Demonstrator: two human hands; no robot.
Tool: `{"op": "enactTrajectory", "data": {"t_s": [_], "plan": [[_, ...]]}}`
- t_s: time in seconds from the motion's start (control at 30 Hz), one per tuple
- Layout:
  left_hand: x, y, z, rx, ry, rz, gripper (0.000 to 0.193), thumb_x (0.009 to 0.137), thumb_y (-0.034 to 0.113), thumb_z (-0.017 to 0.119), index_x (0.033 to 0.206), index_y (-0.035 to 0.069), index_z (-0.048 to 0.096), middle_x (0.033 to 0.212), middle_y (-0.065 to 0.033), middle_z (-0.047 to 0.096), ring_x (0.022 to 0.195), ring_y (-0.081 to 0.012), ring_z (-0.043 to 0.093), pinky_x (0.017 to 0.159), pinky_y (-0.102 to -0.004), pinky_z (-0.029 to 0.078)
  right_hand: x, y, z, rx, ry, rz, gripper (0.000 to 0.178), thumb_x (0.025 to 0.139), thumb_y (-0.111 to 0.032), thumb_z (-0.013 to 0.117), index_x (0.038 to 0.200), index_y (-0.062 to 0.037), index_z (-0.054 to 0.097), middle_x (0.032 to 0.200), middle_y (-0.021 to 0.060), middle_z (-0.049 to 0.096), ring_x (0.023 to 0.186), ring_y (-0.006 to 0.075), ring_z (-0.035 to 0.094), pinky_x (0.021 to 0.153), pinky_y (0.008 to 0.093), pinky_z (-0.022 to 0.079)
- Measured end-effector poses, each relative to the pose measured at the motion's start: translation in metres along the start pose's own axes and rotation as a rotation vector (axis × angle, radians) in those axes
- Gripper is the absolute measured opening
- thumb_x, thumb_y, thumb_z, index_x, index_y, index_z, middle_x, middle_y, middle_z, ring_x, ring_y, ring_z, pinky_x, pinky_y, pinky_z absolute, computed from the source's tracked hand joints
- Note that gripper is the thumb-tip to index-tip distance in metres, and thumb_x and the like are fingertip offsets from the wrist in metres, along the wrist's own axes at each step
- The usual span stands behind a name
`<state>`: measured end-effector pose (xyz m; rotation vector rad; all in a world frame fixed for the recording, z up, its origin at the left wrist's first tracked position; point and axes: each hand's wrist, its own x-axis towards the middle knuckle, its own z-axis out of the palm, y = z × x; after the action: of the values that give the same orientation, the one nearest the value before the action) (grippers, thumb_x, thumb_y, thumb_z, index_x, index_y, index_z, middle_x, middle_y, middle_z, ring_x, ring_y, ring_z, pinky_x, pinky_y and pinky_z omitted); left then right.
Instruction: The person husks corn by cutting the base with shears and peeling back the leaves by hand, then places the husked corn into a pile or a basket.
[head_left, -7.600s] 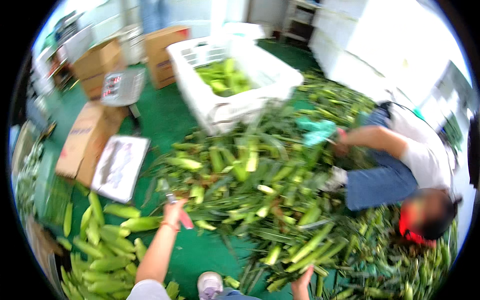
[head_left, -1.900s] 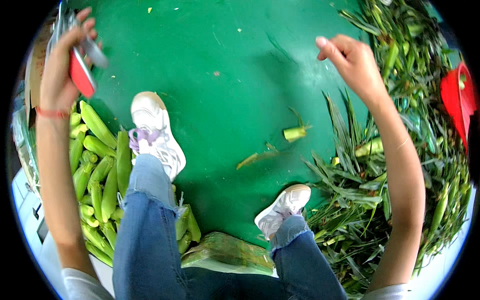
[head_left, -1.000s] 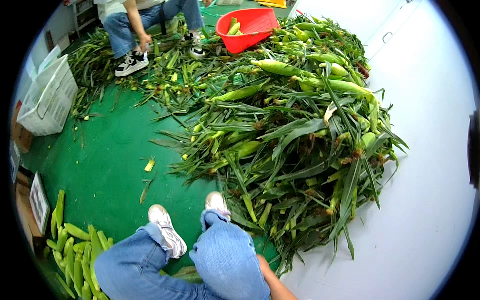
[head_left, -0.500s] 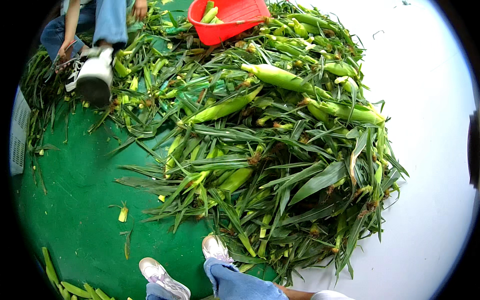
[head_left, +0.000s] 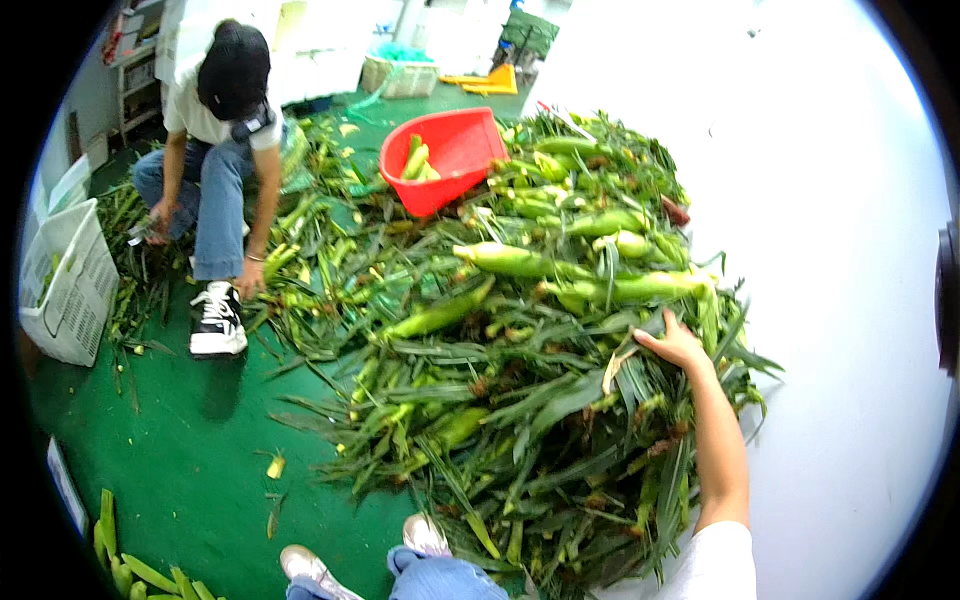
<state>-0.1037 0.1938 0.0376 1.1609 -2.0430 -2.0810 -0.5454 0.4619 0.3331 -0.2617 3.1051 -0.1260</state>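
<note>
green floor carries a big corn pile against the white wall. right hand lies spread, fingers loose, on husks near the pile's right edge, gripping nothing clearly; left hand is out of view. red basket sits at the far edge.

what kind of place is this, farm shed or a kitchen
Most likely a produce sorting or packing room, not a kitchen. A big pile of unhusked corn covers the green floor, with a red tub and a white crate holding cobs. The right hand reaches into the pile.
</note>
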Motion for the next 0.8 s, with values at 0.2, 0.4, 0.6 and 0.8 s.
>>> {"op": "enactTrajectory", "data": {"t_s": [0.2,0.4,0.6,0.8], "plan": [[0.010,0.008,-0.003,0.002,-0.007,0.005,0.040,0.081,0.024,0.065,0.111,0.004,0.049,0.085,-0.0053,0.060,0.073,-0.0155,0.057,0.064,-0.0297,0.048,0.007,-0.024,0.040,0.092,0.003,0.096,0.091,0.063,-0.052,0.070,0.131,-0.0009,0.039,0.125,0.0223,0.054,0.117,0.0376,0.050,0.104,0.0365,0.034],[0.030,0.007,-0.003,-0.036,-0.048,0.028,0.042,0.080,0.024,0.065,0.112,0.004,0.049,0.085,-0.0057,0.060,0.073,-0.0158,0.057,0.064,-0.0299,0.048,-0.009,-0.101,0.120,-0.020,0.143,-0.043,0.056,0.073,-0.028,0.065,0.115,0.0021,0.042,0.092,0.0281,0.062,0.085,0.0431,0.061,0.077,0.0486,0.049],[0.034,-0.007,-0.041,-0.035,-0.003,0.014,0.044,0.080,0.024,0.066,0.114,0.003,0.048,0.085,-0.0062,0.060,0.073,-0.0160,0.057,0.063,-0.0301,0.048,-0.025,-0.232,0.232,0.074,-0.026,-0.390,0.031,0.079,-0.020,0.060,0.096,0.0038,0.049,0.081,0.0260,0.063,0.077,0.0422,0.062,0.071,0.0512,0.049],[0.024,-0.034,-0.070,-0.086,0.030,-0.015,0.046,0.079,0.025,0.066,0.115,0.003,0.047,0.086,-0.0066,0.060,0.072,-0.0162,0.056,0.063,-0.0303,0.047,0.006,-0.306,0.448,0.367,0.181,-0.385,0.048,0.086,-0.025,0.051,0.127,-0.0035,0.041,0.128,0.0225,0.044,0.116,0.0352,0.044,0.099,0.0414,0.034]]}}
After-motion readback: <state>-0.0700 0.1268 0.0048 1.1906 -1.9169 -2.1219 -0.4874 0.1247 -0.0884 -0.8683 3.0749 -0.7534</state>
